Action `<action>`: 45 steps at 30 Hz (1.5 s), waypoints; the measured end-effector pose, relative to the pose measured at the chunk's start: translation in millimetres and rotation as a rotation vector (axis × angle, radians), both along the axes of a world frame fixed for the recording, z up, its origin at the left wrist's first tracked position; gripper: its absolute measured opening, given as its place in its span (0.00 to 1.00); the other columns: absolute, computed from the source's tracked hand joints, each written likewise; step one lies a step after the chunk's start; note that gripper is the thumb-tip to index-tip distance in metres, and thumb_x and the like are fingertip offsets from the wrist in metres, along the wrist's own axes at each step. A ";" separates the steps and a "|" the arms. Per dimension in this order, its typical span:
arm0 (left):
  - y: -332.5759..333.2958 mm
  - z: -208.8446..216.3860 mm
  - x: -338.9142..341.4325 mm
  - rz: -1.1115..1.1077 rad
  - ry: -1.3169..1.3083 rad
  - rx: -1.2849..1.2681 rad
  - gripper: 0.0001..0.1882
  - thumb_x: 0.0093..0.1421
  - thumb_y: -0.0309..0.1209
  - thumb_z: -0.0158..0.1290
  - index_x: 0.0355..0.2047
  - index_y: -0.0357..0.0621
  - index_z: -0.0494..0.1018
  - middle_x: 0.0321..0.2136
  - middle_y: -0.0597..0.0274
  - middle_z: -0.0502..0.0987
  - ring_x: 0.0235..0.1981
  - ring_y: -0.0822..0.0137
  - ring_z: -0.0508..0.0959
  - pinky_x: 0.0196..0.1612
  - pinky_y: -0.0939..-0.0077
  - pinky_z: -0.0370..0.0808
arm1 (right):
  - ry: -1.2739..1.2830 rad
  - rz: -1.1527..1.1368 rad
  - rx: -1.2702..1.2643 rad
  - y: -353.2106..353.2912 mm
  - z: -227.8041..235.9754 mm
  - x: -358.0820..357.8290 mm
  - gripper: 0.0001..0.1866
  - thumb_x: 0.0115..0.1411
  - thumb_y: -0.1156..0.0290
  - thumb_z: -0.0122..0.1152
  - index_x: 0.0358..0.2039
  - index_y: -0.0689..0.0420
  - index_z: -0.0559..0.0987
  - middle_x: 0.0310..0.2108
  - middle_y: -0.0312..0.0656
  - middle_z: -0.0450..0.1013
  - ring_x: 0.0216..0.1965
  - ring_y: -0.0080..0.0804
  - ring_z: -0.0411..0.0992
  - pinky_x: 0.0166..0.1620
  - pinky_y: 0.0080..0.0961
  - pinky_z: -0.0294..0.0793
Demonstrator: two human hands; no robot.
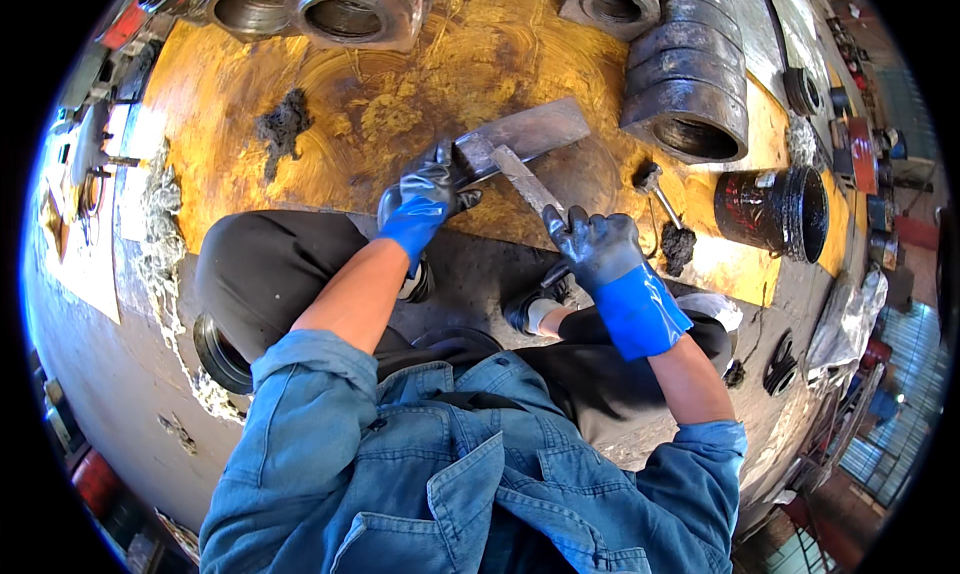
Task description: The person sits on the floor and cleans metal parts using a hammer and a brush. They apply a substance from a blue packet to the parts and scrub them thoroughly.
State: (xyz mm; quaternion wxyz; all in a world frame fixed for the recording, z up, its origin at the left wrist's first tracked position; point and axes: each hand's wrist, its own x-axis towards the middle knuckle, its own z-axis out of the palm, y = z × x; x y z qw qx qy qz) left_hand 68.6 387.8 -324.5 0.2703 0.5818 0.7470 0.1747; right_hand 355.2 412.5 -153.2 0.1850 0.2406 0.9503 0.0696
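Note:
My left hand (425,199), in a black-coated blue glove, grips the near end of a curved, dull-grey metal shell piece (535,132), which reaches out to the right over the yellow surface. In my right hand (605,249), gloved the same way, is a flat grey file (524,181). It slants up and left, and its tip lies against or just over the shell piece near my left fingers. Whether the two touch cannot be made out. My right fingers are wrapped round the file's lower end and hide it.
A stained yellow board (380,124) lies before my knees. Heavy hollow metal blocks (360,19) stand at its far edge, and a ribbed metal cylinder (685,74) at far right. A black bucket (765,214) lies tipped at right. A dark rag (284,124) sits at left.

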 end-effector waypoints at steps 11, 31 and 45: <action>15.1 -49.2 14.3 0.185 0.105 -0.069 0.61 0.47 0.56 0.69 0.71 0.38 0.52 0.61 0.46 0.70 0.58 0.46 0.74 0.60 0.55 0.73 | 0.007 0.260 0.196 -11.4 7.8 -35.0 0.31 0.59 0.69 0.55 0.65 0.47 0.71 0.51 0.57 0.74 0.27 0.35 0.72 0.25 0.40 0.68; 75.9 26.5 18.9 -0.015 0.346 0.037 0.49 0.42 0.48 0.72 0.60 0.39 0.63 0.45 0.47 0.79 0.46 0.47 0.81 0.50 0.56 0.79 | 0.642 -0.503 -0.269 45.1 27.2 36.1 0.35 0.54 0.87 0.54 0.63 0.47 0.76 0.39 0.42 0.80 0.30 0.25 0.77 0.32 0.23 0.76; 172.7 91.6 115.3 -0.236 0.379 0.056 0.59 0.49 0.58 0.65 0.73 0.41 0.51 0.51 0.41 0.78 0.48 0.48 0.82 0.50 0.56 0.79 | 1.466 -1.176 -0.449 59.9 50.5 115.7 0.20 0.69 0.77 0.50 0.61 0.60 0.74 0.42 0.41 0.80 0.37 0.21 0.77 0.36 0.18 0.78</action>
